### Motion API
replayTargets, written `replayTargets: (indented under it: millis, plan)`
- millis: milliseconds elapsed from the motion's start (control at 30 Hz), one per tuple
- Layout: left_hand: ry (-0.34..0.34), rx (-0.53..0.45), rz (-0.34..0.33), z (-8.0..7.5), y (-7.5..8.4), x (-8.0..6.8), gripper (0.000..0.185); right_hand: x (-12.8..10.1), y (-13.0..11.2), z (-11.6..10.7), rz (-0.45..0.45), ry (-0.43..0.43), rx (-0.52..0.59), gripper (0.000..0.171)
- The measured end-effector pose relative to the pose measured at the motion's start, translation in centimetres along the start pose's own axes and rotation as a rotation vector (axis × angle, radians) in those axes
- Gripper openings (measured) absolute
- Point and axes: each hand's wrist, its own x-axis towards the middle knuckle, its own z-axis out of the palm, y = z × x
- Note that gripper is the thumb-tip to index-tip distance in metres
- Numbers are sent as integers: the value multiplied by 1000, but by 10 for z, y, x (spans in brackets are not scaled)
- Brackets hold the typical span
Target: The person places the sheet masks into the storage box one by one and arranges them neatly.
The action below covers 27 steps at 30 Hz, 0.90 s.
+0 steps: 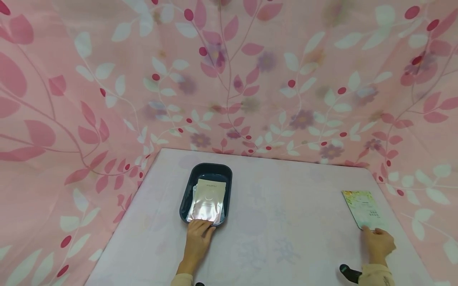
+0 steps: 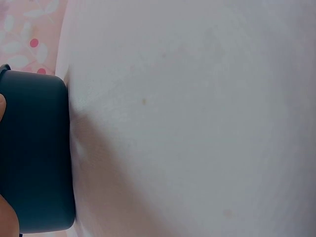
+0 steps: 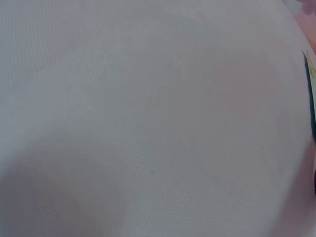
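A dark blue-green tray (image 1: 183, 202) stands on the left half of the table with flat packets in it. On top lies a silver foil packet (image 1: 209, 194), tilted slightly, over another packet whose edges peep out. My left hand (image 1: 198, 238) pinches the foil packet's near edge at the tray's near rim. In the left wrist view, fingertips (image 2: 7, 217) show against the tray's outer wall (image 2: 37, 148). Far to the right, my right hand (image 1: 379, 242) grips the near edge of a green printed packet (image 1: 365, 208). Only that packet's dark edge shows in the right wrist view.
A white cloth covers the table (image 1: 279, 214). Pink floral fabric (image 1: 229, 79) hangs behind and on both sides. A black strap end (image 1: 348, 273) sticks out beside the right sleeve (image 1: 375, 275).
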Motion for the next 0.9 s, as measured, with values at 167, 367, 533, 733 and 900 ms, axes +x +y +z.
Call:
replayTargets:
  millis: [167, 367, 533, 733, 900]
  plan:
    - [-23, -13, -27, 0, 1, -1, 21, 1, -2, 5, -36, -3, -18, 56]
    - [-26, -6, -24, 0, 1, 0, 22, 3, -5, 6, -8, -45, -50, 62]
    - [-26, 4, -26, 0, 1, 0, 24, 6, -5, 7, -3, -47, -101, 62]
    - [-26, -2, -35, 0, 1, -1, 21, 13, -3, 8, 8, -30, -136, 62]
    - [-29, 0, -48, 1, 0, -2, 23, 19, -2, 9, 28, -18, -162, 66]
